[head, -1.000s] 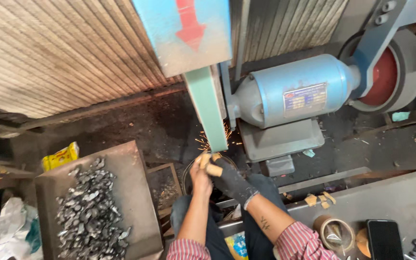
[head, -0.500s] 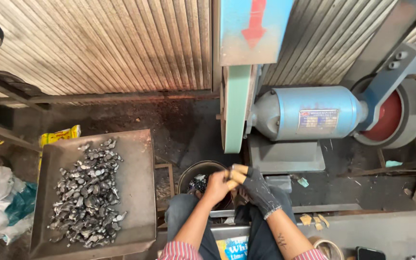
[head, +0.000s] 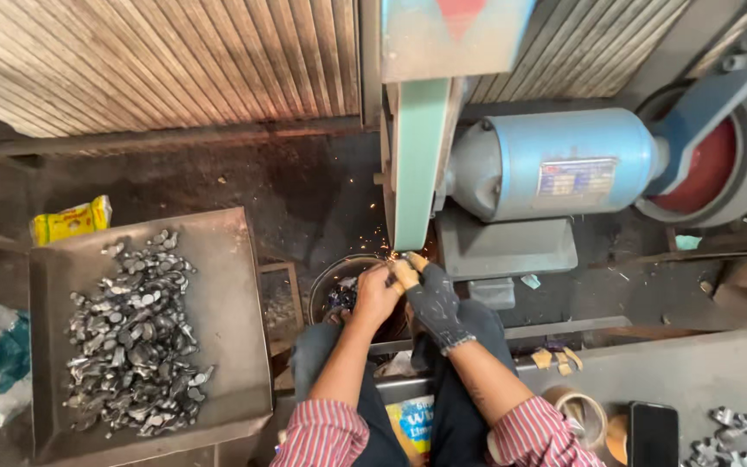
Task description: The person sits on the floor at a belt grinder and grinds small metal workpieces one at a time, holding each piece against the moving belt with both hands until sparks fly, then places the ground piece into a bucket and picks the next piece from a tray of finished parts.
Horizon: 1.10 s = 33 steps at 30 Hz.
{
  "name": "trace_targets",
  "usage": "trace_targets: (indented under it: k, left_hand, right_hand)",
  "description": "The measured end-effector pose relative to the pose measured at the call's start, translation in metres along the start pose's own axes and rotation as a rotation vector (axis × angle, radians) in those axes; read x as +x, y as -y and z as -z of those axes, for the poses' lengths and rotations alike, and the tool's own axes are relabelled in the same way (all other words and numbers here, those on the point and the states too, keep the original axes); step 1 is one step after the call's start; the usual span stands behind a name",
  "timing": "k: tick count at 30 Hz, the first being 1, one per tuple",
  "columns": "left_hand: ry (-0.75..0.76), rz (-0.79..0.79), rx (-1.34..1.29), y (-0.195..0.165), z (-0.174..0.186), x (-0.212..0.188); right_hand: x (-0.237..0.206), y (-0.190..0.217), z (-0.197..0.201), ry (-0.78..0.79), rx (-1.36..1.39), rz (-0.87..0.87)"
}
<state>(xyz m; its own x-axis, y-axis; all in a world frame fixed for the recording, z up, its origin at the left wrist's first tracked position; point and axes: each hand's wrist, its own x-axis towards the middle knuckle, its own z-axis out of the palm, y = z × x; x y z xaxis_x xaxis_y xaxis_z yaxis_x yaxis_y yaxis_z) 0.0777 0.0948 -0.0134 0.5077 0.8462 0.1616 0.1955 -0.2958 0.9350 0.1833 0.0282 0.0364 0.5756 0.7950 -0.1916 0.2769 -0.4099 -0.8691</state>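
grey metal pieces (head: pixel 136 333) lie heaped on a flat steel tray (head: pixel 235 346) at the left, with a yellow packet (head: pixel 71 220) just beyond its far corner, and a dark round bowl (head: pixel 339 290) sits near the tray's right side, under the hands. the bare left hand (head: pixel 375 294) and the right hand (head: pixel 430 298), in a dark glove with tan fingertips, are both closed together on a small workpiece (head: pixel 406 259) too hidden to make out, pressed against the lower end of the green sanding belt (head: pixel 417 164), where orange sparks (head: pixel 373 246) fly off to the left. right of the belt stands the blue motor (head: pixel 555 160), with a red wheel (head: pixel 706 169) at its far end, and a roll of tape (head: pixel 577 415) and a black phone (head: pixel 653 432) rest on the bench at the lower right.
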Motion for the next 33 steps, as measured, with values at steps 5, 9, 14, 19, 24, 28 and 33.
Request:
trace_targets:
  k: [5, 9, 14, 19, 24, 28, 33]
  left_hand:
    - [-0.070, 0.174, -0.402, -0.021, -0.012, -0.024]
    - [0.038, 0.628, -1.118, -0.014, -0.010, -0.040]
    - [-0.031, 0.700, -1.159, -0.002, 0.005, -0.033]
    - [-0.166, 0.583, -0.935, -0.015, 0.003, -0.011]
    - [-0.379, 0.525, -0.628, -0.014, -0.005, 0.018]
    - [-0.452, 0.416, -0.797, -0.002, -0.011, 0.036]
    - [-0.580, 0.481, -0.918, -0.013, 0.006, 0.026]
  right_hand:
    - [-0.012, -0.013, -0.004, -0.079, 0.026, -0.174]
    - [-0.017, -0.024, -0.005, 0.158, 0.725, -0.289]
    - [-0.010, -0.029, -0.006, 0.276, 0.729, -0.180]
    - [0.002, -0.024, -0.013, 0.244, 0.899, -0.417]
    - [0.009, -0.017, -0.028, 0.457, 1.328, -0.339]
    - [0.009, -0.011, -0.036, 0.494, 1.407, -0.230]
    - [0.002, -0.003, -0.026, 0.511, 0.936, -0.111]
